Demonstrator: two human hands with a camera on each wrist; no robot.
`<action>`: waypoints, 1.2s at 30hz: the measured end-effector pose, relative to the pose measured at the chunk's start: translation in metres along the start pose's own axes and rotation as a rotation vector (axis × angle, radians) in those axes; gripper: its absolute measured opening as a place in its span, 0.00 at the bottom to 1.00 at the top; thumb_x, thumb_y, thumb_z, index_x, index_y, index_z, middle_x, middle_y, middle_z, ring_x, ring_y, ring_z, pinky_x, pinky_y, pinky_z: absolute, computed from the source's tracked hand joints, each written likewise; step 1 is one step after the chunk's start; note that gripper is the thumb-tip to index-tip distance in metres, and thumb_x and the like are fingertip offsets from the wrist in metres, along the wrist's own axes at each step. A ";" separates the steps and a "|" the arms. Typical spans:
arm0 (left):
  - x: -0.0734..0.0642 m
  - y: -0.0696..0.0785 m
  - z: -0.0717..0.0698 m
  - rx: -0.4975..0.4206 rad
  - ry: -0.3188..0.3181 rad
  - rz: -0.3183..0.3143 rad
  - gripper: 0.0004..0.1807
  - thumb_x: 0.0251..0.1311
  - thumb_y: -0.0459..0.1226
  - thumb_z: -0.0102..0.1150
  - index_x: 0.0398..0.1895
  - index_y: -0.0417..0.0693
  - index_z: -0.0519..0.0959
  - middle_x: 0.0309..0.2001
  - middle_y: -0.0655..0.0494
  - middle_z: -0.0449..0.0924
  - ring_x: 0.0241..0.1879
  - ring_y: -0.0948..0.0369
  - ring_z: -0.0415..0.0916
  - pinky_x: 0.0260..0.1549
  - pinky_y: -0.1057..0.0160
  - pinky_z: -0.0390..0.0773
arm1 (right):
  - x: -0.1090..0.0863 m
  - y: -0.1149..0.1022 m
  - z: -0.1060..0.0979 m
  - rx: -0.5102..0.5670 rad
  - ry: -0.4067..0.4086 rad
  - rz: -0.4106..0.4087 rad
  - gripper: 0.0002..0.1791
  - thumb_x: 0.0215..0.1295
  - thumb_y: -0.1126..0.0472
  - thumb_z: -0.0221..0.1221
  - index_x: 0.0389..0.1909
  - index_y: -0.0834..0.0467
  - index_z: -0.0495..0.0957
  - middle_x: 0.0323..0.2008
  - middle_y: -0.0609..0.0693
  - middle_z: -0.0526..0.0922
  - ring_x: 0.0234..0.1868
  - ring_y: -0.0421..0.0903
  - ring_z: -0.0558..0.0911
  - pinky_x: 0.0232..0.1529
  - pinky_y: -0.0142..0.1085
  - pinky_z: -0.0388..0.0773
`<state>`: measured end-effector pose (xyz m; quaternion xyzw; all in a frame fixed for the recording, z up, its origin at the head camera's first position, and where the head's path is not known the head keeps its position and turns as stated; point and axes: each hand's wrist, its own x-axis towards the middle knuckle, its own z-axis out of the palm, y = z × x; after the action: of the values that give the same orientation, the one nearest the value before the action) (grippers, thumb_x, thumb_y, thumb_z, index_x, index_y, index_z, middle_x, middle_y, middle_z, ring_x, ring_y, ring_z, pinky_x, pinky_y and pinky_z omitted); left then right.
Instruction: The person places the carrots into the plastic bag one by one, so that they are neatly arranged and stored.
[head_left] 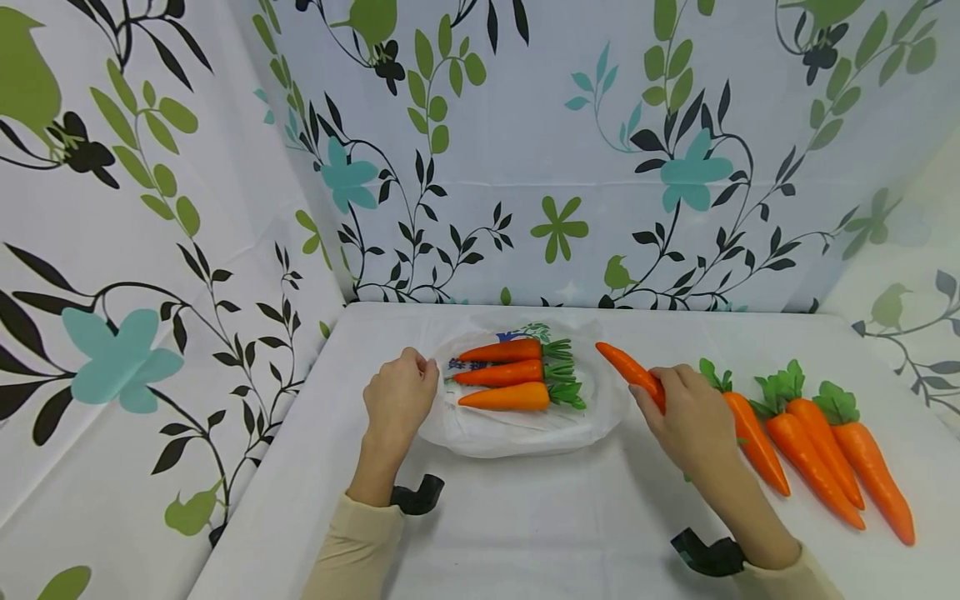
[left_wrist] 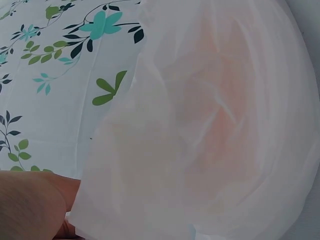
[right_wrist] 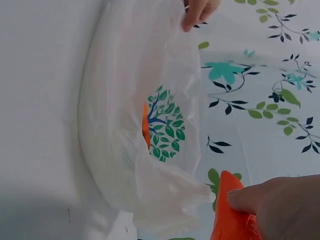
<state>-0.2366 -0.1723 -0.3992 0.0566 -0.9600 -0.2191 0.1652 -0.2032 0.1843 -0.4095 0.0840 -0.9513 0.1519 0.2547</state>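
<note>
A white plastic bag (head_left: 517, 437) with a printed leafy tree (right_wrist: 165, 127) lies spread on the table. Three toy carrots show in its opening: a top one (head_left: 501, 351), a middle one (head_left: 498, 373) and a more orange one (head_left: 504, 397), their green tops pointing right. At the bag's left edge, my left hand (head_left: 401, 396) pinches the rim between thumb and fingers. My right hand (head_left: 693, 421) grips another carrot (head_left: 630, 371) just right of the bag, its bare tip pointing up and left. The palm hides that carrot's other end.
Several larger carrots with leafy tops, among them the outermost carrot (head_left: 873, 479), lie slanted on the table (head_left: 517, 533) at the right, beside and partly behind my right forearm. A patterned cloth (head_left: 495, 192) hangs along the back and the left side.
</note>
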 end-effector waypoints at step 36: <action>0.001 0.000 0.000 0.004 0.005 0.008 0.14 0.68 0.44 0.54 0.30 0.44 0.79 0.21 0.51 0.79 0.17 0.55 0.72 0.16 0.61 0.68 | 0.026 -0.071 0.027 -0.014 -0.083 -0.240 0.22 0.59 0.51 0.70 0.52 0.56 0.83 0.45 0.54 0.80 0.46 0.55 0.76 0.46 0.49 0.72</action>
<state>-0.2373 -0.1721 -0.3986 0.0539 -0.9602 -0.2162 0.1684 -0.2205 0.1062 -0.4009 0.2017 -0.9452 0.1099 0.2320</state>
